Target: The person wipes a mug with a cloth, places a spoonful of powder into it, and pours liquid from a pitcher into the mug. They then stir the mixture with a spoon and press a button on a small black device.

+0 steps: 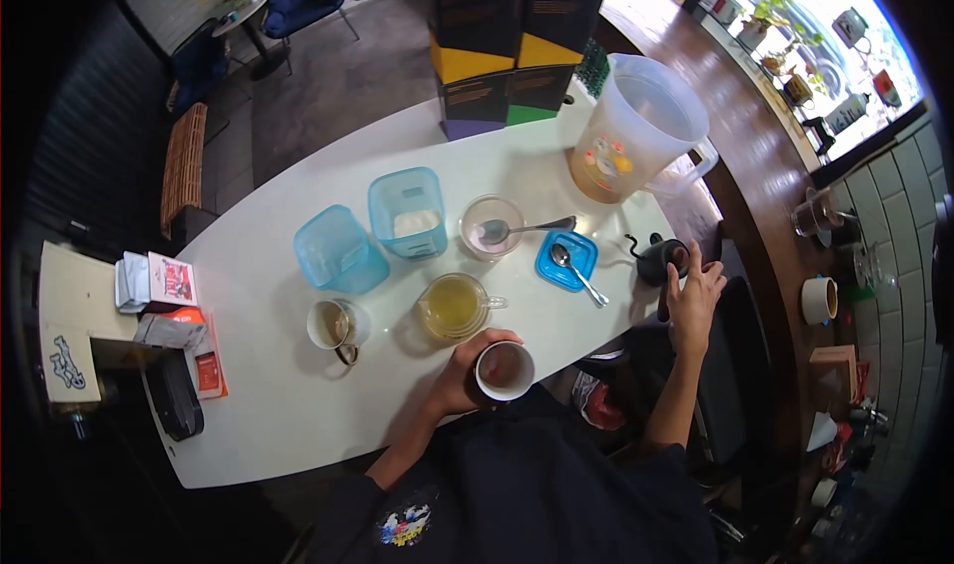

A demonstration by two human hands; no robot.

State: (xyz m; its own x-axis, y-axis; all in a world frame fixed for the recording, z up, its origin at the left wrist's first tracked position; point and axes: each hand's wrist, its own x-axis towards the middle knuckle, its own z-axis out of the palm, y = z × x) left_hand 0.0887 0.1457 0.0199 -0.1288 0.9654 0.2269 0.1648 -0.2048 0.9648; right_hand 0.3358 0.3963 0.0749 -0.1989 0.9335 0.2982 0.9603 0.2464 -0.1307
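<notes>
White cup (524, 375), near, gripped by left hand (463, 376), best kept level; right hand (698, 303), fingers spread, is placed beside dark kettle (653, 264), contact unclear.

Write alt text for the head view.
A left hand holds a white-rimmed cup at a white table; the open right hand is beside a dark gooseneck kettle. Beyond stand a glass pitcher of yellowish liquid, two light-blue containers and a frosted jug.

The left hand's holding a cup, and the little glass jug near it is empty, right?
Not quite: the glass jug isn't empty. The head view shows yellowish liquid inside. The left hand is holding a cup near it.
</notes>
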